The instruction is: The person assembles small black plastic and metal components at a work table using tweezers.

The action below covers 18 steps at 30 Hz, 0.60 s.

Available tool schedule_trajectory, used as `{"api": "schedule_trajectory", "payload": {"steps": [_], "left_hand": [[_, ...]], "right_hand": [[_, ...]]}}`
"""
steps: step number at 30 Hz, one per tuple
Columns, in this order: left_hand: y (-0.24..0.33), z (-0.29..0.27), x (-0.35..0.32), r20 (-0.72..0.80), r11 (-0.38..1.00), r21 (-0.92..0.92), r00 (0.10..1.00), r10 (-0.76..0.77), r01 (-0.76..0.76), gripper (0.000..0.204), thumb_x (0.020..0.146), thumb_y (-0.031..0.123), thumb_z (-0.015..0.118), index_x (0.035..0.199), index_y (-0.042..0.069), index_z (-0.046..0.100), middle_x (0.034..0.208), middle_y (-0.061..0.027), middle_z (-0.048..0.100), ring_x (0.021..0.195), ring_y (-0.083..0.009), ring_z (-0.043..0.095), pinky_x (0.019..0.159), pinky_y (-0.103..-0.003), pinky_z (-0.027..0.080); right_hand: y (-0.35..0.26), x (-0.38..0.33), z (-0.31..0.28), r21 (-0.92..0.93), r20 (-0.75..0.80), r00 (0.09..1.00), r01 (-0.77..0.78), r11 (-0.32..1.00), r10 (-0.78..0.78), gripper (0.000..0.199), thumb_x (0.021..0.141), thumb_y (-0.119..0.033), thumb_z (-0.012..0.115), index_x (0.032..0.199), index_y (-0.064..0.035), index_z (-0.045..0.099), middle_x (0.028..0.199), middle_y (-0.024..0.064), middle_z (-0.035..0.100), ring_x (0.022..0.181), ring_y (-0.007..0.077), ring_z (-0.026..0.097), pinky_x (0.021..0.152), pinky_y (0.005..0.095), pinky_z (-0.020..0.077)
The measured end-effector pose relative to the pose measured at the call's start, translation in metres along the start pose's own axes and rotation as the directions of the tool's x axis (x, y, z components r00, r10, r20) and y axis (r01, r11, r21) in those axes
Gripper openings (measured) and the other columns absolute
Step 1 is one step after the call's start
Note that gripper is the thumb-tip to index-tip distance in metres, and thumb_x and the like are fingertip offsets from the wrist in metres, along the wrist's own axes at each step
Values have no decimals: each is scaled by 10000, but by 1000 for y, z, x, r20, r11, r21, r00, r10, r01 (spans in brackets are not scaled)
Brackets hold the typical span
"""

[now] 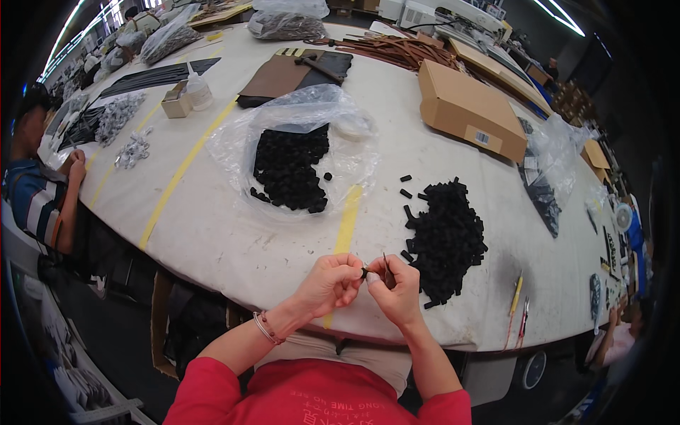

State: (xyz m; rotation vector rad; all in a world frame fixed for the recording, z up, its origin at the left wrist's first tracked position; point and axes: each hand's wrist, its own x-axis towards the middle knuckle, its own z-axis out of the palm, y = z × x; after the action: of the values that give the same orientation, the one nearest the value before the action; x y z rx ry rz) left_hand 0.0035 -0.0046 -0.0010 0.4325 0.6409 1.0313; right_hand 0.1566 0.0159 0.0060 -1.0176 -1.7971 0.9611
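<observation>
Bare left hand (331, 280): grip together, thumb and fingertips clamped on a tiny dark piece (365, 273); a slim beaded bracelet (265, 327) circles the wrist.
Bare right hand (395, 290): grip together on a thin dark pointed tool (387, 266), which rises above the curled fingers; the thumb tip is at the piece.
Tiny dark piece: between the fingertips of both hands, over the near part of the white-covered surface (283, 255); too small to tell its exact shape.
Loose heap: a pile of short black blocks (448, 234) lies just beyond the right hand and to its right, with several strays along its left side.
Clear bag: a crumpled transparent plastic bag (358, 159) lies open ahead of the left hand, many more black pieces (290, 170) inside it.
Yellow strip: a flat yellow band (348, 216) runs from near the bag toward the hands.
Right of the heap: a yellow-handled slim tool (517, 294) beside a red-and-silver slim tool (524, 322).
Far side: a brown cardboard box (471, 110); a dark hammer-like tool (319, 69) on brown and black flat sheets (269, 81); a white squeeze bottle (199, 92).
Left edge: a co-worker in a striped shirt (42, 198) sits at the surface.
</observation>
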Motion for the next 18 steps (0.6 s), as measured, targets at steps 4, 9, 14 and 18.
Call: {"api": "schedule_trajectory", "payload": {"steps": [4, 9, 14, 18], "left_hand": [[3, 1, 0, 26, 1000, 19, 1000, -17, 16, 74, 785, 99, 529, 757, 37, 501, 617, -43, 521, 411, -97, 479, 336, -191, 329], [4, -7, 2, 33, 999, -8, 999, -41, 41, 54, 772, 75, 522, 762, 26, 504, 645, -55, 534, 436, -106, 499, 358, -203, 360], [-1, -10, 3, 95, 994, -108, 995, -21, 32, 86, 767, 68, 529, 826, 6, 519, 698, -64, 551, 494, -113, 527, 403, -212, 395], [-3, -4, 3, 52, 996, -79, 998, -26, 30, 97, 784, 65, 533, 861, 7, 524, 709, -53, 553, 511, -108, 533, 422, -210, 415]], "right_hand": [[5, 3, -1, 294, 44, 981, -191, 937, 187, 92, 665, -6, 551, 752, 22, 544, 566, -7, 484, 486, 20, 378, 429, 173, 307], [-3, 4, -3, 27, 39, 998, -57, 998, 56, 95, 673, -19, 573, 762, 8, 551, 590, 32, 518, 458, 50, 418, 421, 190, 334], [-1, 3, 2, -153, -9, 993, 114, 982, -117, 88, 665, 0, 567, 750, 12, 552, 559, 48, 508, 454, 68, 447, 426, 199, 354], [2, 1, 7, -243, -109, 976, 160, 957, -190, 97, 639, 1, 584, 718, -10, 529, 583, 75, 516, 433, 135, 478, 406, 243, 379]]}}
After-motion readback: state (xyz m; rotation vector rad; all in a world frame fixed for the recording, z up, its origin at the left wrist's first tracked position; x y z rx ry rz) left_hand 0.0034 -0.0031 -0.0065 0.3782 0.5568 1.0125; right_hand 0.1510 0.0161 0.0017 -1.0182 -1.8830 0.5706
